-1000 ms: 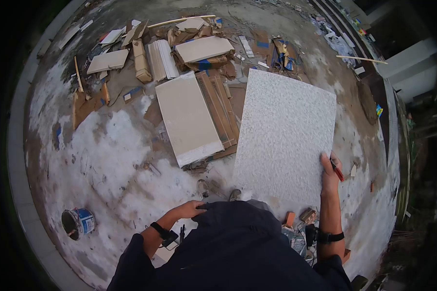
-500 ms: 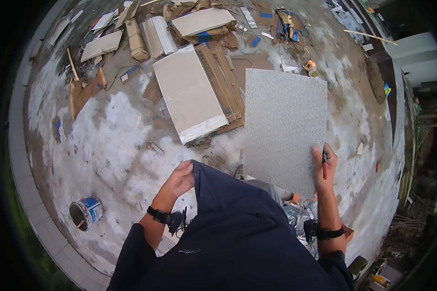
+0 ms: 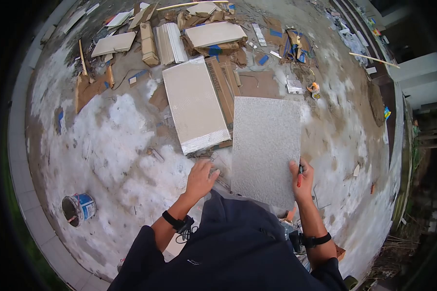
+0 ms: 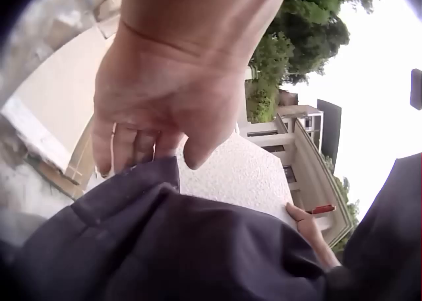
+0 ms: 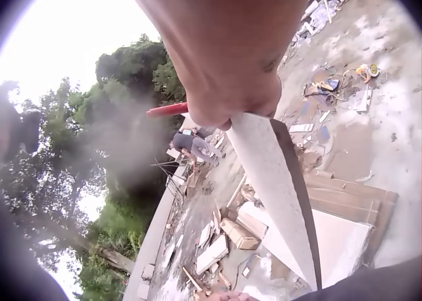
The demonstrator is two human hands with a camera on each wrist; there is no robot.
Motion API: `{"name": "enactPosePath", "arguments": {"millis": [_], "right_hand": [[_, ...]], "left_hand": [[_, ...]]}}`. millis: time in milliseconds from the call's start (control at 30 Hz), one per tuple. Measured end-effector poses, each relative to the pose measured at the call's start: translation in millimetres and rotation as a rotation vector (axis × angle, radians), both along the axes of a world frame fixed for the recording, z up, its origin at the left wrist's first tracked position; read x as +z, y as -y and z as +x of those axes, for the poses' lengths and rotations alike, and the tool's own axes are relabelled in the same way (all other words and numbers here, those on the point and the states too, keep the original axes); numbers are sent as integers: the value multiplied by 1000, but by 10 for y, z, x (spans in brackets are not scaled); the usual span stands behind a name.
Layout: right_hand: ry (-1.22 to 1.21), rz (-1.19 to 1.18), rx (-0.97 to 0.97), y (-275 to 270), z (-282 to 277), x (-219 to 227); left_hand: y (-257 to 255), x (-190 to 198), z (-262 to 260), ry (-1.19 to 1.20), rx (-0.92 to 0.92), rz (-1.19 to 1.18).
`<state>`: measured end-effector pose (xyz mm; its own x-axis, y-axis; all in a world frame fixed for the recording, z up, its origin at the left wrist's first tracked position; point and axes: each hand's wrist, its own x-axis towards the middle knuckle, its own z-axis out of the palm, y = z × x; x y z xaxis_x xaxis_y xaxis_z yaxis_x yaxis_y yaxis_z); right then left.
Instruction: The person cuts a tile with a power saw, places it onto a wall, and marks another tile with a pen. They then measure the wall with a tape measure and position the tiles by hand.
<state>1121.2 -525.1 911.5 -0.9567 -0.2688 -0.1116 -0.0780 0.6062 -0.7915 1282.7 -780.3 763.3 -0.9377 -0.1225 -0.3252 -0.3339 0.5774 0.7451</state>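
Observation:
My right hand (image 3: 303,182) grips a grey-white speckled tile (image 3: 266,150) by its right edge, thumb on its face. A red marker (image 3: 299,179) with a dark end is held in the same hand and shows in the right wrist view as a red shaft (image 5: 168,109). The tile stands tilted before my body; that wrist view sees it nearly edge-on. My left hand (image 3: 200,178) is off the tile, just above the hem of the dark shirt (image 3: 243,233), with fingers loosely bent and thumb apart. In the left wrist view its fingertips are right at the hem (image 4: 132,182).
A stack of beige tiles (image 3: 196,104) lies ahead beside flattened cardboard (image 3: 223,82). Behind are more tiles (image 3: 216,35) and scraps. A bucket (image 3: 80,209) stands at left, an orange-and-yellow tool (image 3: 314,89) at right. A person (image 5: 194,146) bends over in the distance.
The left hand first lay at the shirt, then pulled its hem up and out; now the hem has dropped and the hand is forward of it. The tile has come lower and nearer with the right hand.

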Motion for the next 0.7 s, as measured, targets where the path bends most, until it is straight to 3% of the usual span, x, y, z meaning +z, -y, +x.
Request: {"name": "enactPosePath", "arguments": {"millis": [33,100,200,333,500,633,700], "right_hand": [[-9,-10,7,24,-7,0],[20,-98,-51,64,-24,14],[119,-295,-184,231,49,258],[31,-274,-159,138,152,519],[-50,-261,-168,-61,331,863],[-50,-224,-169,-333,509,1022],[3,-221,-180,-446,586,1039]], "left_hand": [[-109,7,-118,-370,140,-104],[-327,331,-469,-545,-20,-29],[-529,373,-699,-635,-120,-113],[-412,549,-817,-710,-201,-149],[-106,852,-1421,-730,-33,-115],[175,959,-2047,-773,-43,-112],[125,1010,-2316,-738,-71,-256]]}}
